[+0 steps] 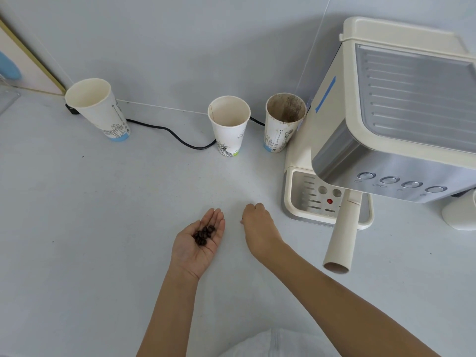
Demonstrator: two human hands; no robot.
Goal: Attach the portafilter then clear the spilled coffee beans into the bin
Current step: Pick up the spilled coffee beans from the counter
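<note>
My left hand (pixel 198 243) lies palm up over the white counter, cupping several dark coffee beans (pixel 204 234). My right hand (pixel 257 225) hovers just to its right with fingers curled in, knuckles up; whether it holds a bean is hidden. The cream portafilter handle (pixel 342 238) sticks out toward me from under the cream and steel espresso machine (pixel 386 119), above the drip tray (pixel 316 197). No loose beans show on the counter.
Three paper cups stand along the back wall: an empty one (pixel 99 109) at left, another (pixel 229 124) in the middle, a coffee-stained one (pixel 283 122) beside the machine. A black cable (pixel 177 137) runs behind them. A white object (pixel 461 215) sits at the far right.
</note>
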